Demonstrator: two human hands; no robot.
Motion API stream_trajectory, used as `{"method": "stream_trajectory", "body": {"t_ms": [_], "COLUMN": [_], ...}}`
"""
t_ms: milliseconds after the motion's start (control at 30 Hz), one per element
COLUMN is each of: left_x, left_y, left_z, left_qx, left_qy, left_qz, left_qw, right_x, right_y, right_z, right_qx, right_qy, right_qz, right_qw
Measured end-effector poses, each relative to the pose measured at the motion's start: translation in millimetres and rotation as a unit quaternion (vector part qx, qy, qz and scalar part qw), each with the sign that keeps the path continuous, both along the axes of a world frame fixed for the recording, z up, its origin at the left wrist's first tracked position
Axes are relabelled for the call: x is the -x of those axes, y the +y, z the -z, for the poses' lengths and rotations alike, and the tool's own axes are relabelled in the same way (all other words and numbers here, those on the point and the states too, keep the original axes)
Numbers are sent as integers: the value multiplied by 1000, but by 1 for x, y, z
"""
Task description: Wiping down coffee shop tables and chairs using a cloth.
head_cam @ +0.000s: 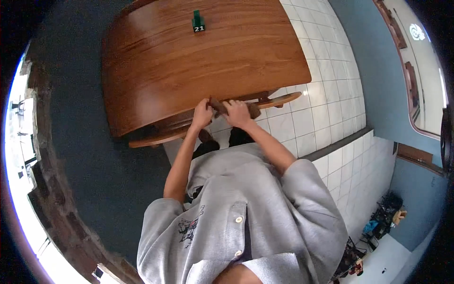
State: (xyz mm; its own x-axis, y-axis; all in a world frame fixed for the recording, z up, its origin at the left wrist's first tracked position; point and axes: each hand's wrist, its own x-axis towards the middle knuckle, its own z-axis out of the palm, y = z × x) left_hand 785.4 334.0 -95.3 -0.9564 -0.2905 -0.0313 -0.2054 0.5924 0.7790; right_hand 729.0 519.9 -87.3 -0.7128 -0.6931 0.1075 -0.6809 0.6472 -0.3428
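Note:
Both hands are in front of my waist, just off the near edge of a polished wooden table [205,60]. My right hand [237,113] grips a brown, soft-looking cloth [254,110], which sticks out on both sides of the fingers. At the cloth's other end, my left hand [203,114] has its fingers closed on the edge. The fingers hide part of the cloth, and its full shape cannot be made out. Below the hands runs the curved wooden bench [161,137], close along the table's near side.
A small green stand [198,23] bearing a number is on the far part of the tabletop. White tiled floor [328,96] lies to the right, below a blue-grey wall [372,67] with a mirror [424,71]. Assorted items [386,209] are piled at the lower right.

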Motion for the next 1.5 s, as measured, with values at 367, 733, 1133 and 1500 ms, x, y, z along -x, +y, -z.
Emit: {"method": "stream_trajectory", "body": {"t_ms": [367,733,1133,1500], "left_x": [23,38,1,36], "left_y": [42,68,53,58], "left_z": [-29,-40,-24,-18], "left_qx": [21,236,264,94], "left_qy": [-149,-369,-237,-225], "left_qz": [114,-77,1,249], "left_qw": [982,896,935,937], "right_x": [113,113,164,109], "right_y": [243,29,224,193], "right_z": [14,49,8,71], "right_qx": [-55,-195,-148,616], "right_qy": [-14,-491,-199,-384], "right_qz": [59,-141,28,649], "right_qw": [997,837,968,229]}}
